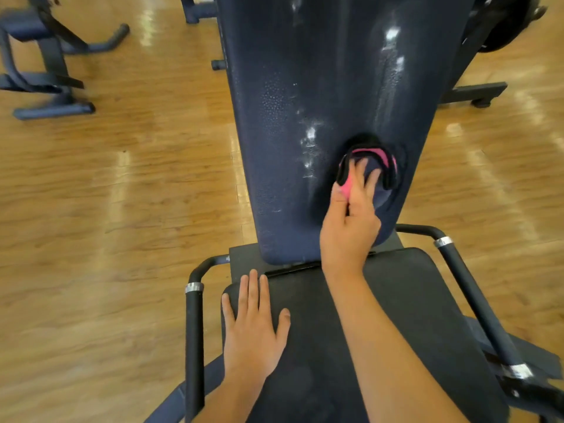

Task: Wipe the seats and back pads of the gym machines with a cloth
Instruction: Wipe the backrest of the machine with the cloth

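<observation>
A long dark blue back pad (320, 87) runs away from me up the middle, with wet streaks and droplets shining on it. My right hand (351, 221) presses a bunched black and pink cloth (375, 166) against the pad's lower right part, thumb and fingers curled round the cloth. Below it lies the black seat (406, 315). My left hand (253, 325) rests flat on the seat's front left corner, fingers straight and spread.
Black handles (194, 325) with silver rings flank the seat on both sides. Another machine's dark frame (48, 65) stands on the wooden floor at the upper left. A base bar (476, 93) and a weight plate sit at the upper right.
</observation>
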`<move>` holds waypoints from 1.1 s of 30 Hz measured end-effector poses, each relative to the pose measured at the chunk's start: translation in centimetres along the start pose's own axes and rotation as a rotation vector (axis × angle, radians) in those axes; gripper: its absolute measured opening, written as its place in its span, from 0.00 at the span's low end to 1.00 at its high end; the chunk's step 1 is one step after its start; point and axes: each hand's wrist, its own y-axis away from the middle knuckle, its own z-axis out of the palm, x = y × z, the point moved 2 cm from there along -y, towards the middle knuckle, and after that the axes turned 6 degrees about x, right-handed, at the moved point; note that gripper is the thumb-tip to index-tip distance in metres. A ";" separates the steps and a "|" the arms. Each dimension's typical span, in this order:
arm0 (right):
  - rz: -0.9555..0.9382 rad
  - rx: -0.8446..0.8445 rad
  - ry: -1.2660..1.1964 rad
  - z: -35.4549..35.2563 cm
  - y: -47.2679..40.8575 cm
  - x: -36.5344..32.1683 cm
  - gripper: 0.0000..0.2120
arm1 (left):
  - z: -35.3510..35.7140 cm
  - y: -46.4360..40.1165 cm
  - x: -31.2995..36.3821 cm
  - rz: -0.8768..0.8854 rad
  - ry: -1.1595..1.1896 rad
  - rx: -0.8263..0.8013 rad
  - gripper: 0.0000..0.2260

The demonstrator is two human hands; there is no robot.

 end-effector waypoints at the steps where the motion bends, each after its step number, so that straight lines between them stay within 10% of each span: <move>1: -0.036 -0.040 0.048 -0.1 0.7 -0.3 0.21 | 0.0 0.1 0.1 0.000 0.002 0.000 0.34; 8: -0.220 -0.304 0.323 -0.2 3.1 0.2 0.23 | 0.1 0.1 0.2 0.003 -0.028 0.035 0.34; 19: -0.157 0.126 0.311 2.0 2.8 2.1 0.20 | -0.3 -0.4 0.6 0.020 -0.004 0.056 0.32; 24: -0.210 0.002 0.295 1.4 6.6 1.9 0.24 | -0.1 -0.4 0.4 0.026 -0.012 0.050 0.38; 33: 0.246 0.383 0.070 -3.8 0.0 0.9 0.19 | 0.3 -0.3 0.5 0.036 -0.023 0.083 0.33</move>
